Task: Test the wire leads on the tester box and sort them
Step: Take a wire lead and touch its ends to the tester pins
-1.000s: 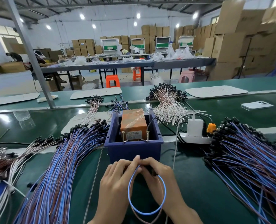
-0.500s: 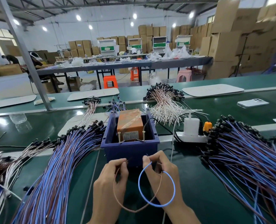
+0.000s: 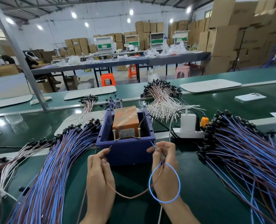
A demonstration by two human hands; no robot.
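Note:
A blue tester box (image 3: 126, 148) with an orange block (image 3: 126, 121) inside stands in front of me; two upright screws (image 3: 114, 135) rise at its near rim. My left hand (image 3: 100, 178) pinches the brown wire (image 3: 127, 195), its bare tip just below the box's left front. My right hand (image 3: 164, 165) pinches the blue wire (image 3: 177, 178), whose tip points up by the box's right front and whose length loops round the hand. Both tips are short of the screws.
A big pile of blue and brown leads (image 3: 56, 167) lies to the left, another pile (image 3: 247, 159) to the right. White leads (image 3: 163, 101) lie behind the box. A power strip with a white charger (image 3: 188, 122) sits right of the box; a phone (image 3: 250, 97) lies far right.
My hands have moved apart and up toward the box. The lead's two wires, held together a second ago, are now spread, one tip in each hand.

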